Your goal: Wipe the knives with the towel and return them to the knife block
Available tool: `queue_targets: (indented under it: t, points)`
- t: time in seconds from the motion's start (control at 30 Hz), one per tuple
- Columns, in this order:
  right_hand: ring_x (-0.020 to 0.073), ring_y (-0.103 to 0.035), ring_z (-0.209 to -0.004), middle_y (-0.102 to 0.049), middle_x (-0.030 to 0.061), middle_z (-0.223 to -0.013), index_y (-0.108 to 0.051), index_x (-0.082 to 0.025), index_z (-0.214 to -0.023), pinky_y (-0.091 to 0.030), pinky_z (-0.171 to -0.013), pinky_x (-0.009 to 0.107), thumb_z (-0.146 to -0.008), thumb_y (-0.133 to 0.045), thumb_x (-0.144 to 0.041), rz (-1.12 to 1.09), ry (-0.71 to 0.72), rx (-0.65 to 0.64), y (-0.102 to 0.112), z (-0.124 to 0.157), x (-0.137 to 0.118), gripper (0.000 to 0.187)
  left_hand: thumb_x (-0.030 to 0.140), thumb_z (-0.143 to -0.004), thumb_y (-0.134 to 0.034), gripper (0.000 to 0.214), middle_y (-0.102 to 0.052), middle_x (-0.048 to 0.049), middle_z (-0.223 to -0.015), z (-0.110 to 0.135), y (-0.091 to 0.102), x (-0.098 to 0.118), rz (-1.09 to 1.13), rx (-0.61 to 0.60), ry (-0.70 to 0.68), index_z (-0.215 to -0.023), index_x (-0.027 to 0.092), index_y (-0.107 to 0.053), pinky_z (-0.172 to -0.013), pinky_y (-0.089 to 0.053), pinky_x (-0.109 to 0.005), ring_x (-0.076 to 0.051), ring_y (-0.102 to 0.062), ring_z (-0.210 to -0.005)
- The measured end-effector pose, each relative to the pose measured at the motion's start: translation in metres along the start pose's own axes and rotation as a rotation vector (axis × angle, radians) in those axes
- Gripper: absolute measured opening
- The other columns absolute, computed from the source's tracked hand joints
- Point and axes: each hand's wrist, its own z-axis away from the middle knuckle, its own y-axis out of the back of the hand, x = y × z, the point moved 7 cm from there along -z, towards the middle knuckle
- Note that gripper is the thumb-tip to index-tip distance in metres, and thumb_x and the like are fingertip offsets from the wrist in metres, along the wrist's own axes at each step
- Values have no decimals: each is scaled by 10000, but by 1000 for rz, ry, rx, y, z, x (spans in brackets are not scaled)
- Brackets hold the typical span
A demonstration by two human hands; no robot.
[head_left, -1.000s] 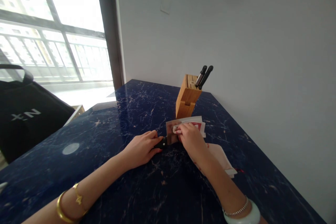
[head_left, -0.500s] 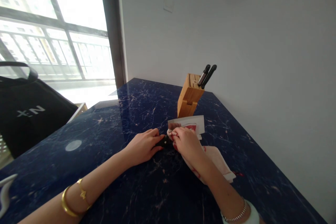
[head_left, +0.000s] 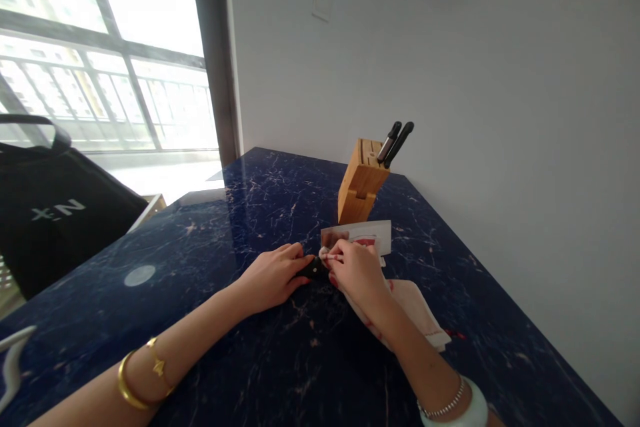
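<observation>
A cleaver lies on the dark blue marble table (head_left: 210, 260), its shiny blade (head_left: 373, 232) pointing away from me. My left hand (head_left: 273, 275) is closed on the cleaver's black handle (head_left: 314, 269). My right hand (head_left: 356, 269) presses a bunched white and red cloth (head_left: 330, 254) against the blade near the handle. The rest of the cloth (head_left: 417, 303) trails on the table under my right wrist.
A wooden knife block (head_left: 361, 185) with two black-handled knives (head_left: 395, 140) stands behind the cleaver, close to the white wall. A black bag (head_left: 55, 213) sits at the left beyond the table edge. A window fills the upper left.
My right hand with the cloth has slid along the blade toward the handle. My left hand has kept its hold on the handle.
</observation>
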Motion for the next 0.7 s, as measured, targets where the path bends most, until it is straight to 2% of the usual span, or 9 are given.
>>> queue_targets:
  t: [0.17,0.37,0.53,0.7]
  points:
    - [164,-571,-755,-665,19,-734,-607,-199,-721,-249,-698,290,-793,-531,-224,64,65,-53,-3,4,-6,108,357,-863,-415,365,-518,-47,-942,0,0,-1,-10,4,2,-1201,230,-465,-685,-437,-273,-189,-531,-848]
    - [170,-560,-776,-657,38,-761,-604,-192,-740,-253,-695,290,-832,-486,-257,66,48,14,-2,5,-7,164,353,-863,-411,350,-517,-43,-921,0,0,0,-6,3,9,-1186,233,-474,-670,-441,-271,-185,-534,-829]
    - [174,-562,-791,-657,37,-762,-615,-195,-757,-247,-708,296,-802,-505,-189,95,82,-61,-7,5,-10,119,352,-858,-421,349,-519,-44,-911,0,0,0,-10,12,19,-1180,231,-482,-678,-443,-278,-192,-530,-844]
    - [170,-557,-780,-656,25,-761,-611,-203,-753,-250,-712,298,-825,-484,-227,62,87,-46,-4,4,-10,148,357,-861,-413,346,-517,-42,-911,0,0,0,-5,9,21,-1178,238,-481,-666,-442,-274,-190,-529,-842]
